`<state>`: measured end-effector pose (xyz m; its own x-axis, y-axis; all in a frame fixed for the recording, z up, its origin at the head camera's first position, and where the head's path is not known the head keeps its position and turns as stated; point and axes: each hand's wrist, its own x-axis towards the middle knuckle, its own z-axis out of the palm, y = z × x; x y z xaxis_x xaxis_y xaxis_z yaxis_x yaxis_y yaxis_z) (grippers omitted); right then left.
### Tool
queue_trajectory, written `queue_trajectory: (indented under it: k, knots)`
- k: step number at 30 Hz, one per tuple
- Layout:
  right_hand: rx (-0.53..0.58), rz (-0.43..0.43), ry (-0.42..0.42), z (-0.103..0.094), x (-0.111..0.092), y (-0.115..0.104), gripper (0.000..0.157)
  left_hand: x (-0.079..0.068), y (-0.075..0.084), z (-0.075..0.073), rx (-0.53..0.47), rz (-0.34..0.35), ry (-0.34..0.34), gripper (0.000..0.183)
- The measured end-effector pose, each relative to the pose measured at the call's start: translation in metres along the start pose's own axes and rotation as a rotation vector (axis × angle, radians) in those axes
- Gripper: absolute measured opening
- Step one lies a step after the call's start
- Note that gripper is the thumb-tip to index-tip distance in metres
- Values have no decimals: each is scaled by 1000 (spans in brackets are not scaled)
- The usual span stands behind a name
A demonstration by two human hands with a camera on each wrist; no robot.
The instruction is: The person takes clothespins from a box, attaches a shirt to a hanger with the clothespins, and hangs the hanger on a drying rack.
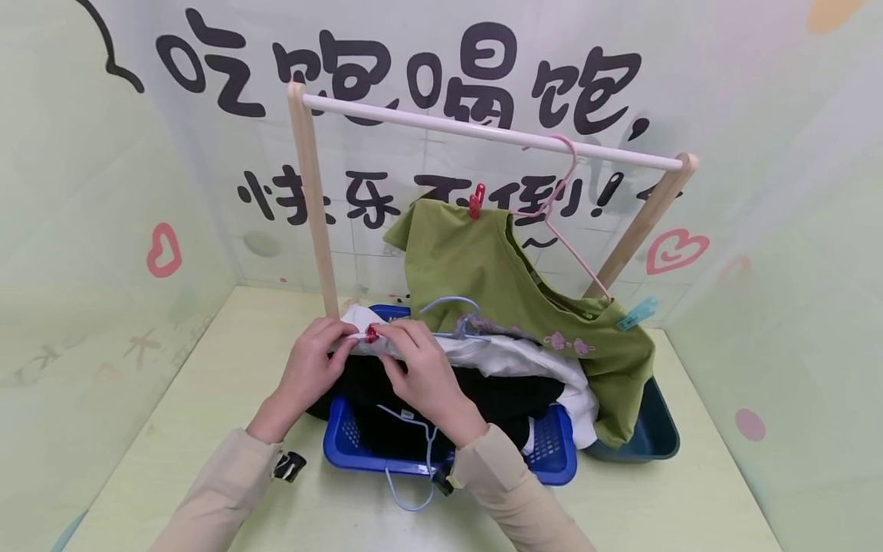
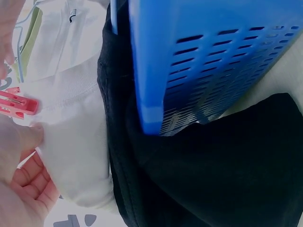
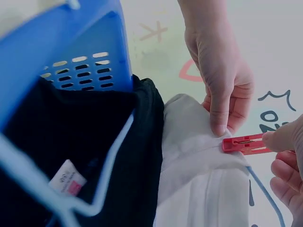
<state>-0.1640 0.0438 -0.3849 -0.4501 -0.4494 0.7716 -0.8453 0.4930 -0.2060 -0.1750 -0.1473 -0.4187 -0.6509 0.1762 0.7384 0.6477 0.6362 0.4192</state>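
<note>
head | left hand (image 1: 310,368) pinches white garment (image 1: 517,356) | right hand (image 1: 431,379) pinches red clothespin (image 1: 371,333) at its edge

The red peg (image 3: 234,144) is plastic, the white garment (image 3: 201,191) apparently matt cloth.

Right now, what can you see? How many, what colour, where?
Basket: one, blue, centre
Basin: one, dark teal, right
Rack: one, white and wood, behind
Shirt: one, green, on rack
White garment: at least one, white, basket's back
Black clothing: count unclear, black, in and over basket
Hangers: three, one pink (rack), two light blue (basket)
Clips: three, two red, one turquoise, shirt and white garment
Table: one, pale, underneath
Walls: three, pale, printed, around
Sleeves: two, beige, front
Wrist devices: two, black, by sleeves
Left hand: one, bare, holding white garment
Right hand: one, bare, pinching red clip
</note>
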Motion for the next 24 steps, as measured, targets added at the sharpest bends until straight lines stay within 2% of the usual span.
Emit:
queue_trajectory:
  k: [9,13,21,24]
  knots:
    - [81,72,111,-22,-26,5,35,0,-2,0,-7,-20,-12,15]
    - [110,93,134,-34,-34,9,34,1,-3,0,-10,-20,0,15]
    - [122,109,215,-55,-54,19,34,2,-4,2,-14,-11,-1,15]
    - [104,136,247,-63,-61,24,30,2,-4,2,-21,-15,5,15]
